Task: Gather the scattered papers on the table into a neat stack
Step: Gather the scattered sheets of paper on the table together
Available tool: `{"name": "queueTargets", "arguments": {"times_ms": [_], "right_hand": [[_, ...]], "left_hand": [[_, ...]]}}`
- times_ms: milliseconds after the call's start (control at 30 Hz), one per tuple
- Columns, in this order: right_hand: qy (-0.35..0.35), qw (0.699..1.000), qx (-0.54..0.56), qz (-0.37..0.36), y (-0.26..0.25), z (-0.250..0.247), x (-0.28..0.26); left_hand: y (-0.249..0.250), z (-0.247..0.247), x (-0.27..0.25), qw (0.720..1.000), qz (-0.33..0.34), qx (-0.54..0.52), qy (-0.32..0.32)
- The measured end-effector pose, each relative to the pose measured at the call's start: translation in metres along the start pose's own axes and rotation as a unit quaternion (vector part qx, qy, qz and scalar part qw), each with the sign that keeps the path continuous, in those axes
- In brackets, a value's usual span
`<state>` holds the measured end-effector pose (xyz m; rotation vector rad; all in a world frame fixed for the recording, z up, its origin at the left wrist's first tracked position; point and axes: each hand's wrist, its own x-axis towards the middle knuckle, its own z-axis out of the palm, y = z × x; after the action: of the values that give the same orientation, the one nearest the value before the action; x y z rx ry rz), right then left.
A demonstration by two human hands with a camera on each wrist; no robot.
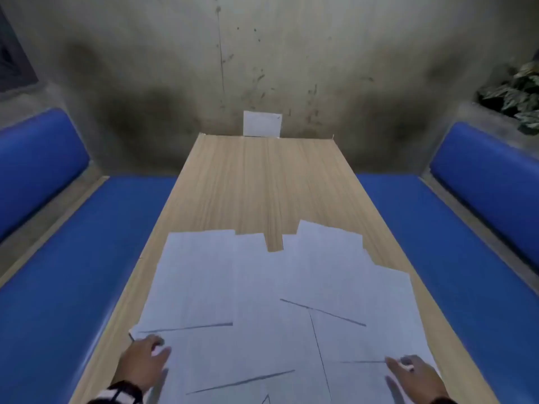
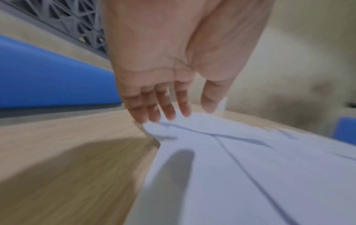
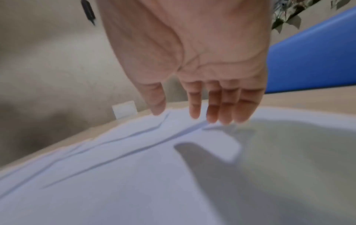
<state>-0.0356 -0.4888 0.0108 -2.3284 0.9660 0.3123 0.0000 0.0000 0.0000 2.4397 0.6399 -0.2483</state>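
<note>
On the wooden table (image 1: 262, 176), overlapping papers (image 1: 277, 301) between blue benches (image 1: 437, 243).

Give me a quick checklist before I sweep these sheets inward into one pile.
1. Left hand at the left edge of the papers, fingers straight: ok.
2. Right hand at the right side of the spread, fingers straight: ok.
3. Fingertips actually touching paper: left ok; right cannot tell.
4. Sheets already aligned: not ok, they overlap at mixed angles.
5. All sheets on the table: cannot tell, the near edge is out of frame.
6. Bare tabletop beyond the spread: ok.
</note>
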Motion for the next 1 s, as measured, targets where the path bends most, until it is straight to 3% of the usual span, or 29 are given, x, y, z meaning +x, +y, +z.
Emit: {"name": "queueTargets", "arguments": {"times_ms": [100,200,367,467,600,733,833,1000], "right_hand": [[0.019,0.997,-0.027,0.073,-0.030,-0.004,0.019],[0.079,0.989,-0.045,0.114,-0.047,0.000,0.020],[0.073,0.990,-0.061,0.105,-0.056,-0.001,0.031],[0.052,0.993,-0.048,0.090,-0.053,0.002,0.038],[0.009,0.996,0.056,0.063,-0.054,0.002,0.041],[-0.008,0.997,0.068,0.036,-0.053,0.007,0.037],[-0.041,0.997,0.056,0.013,-0.054,0.016,0.030],[-0.124,0.991,0.027,-0.034,-0.060,0.037,0.019]], "left_hand": [[0.018,-0.018,0.031,0.991,-0.104,-0.041,0.076],[0.034,-0.022,0.039,0.981,-0.184,-0.018,0.065],[0.042,-0.022,0.051,0.977,-0.203,0.037,0.051],[0.044,-0.021,0.054,0.979,-0.180,0.077,0.048],[0.055,-0.021,0.047,0.982,-0.118,0.145,0.025],[0.055,-0.009,0.051,0.994,-0.060,0.087,-0.017],[0.056,0.001,0.048,0.999,-0.020,0.025,-0.009],[0.076,0.018,0.029,0.998,0.000,0.006,-0.055]]}}
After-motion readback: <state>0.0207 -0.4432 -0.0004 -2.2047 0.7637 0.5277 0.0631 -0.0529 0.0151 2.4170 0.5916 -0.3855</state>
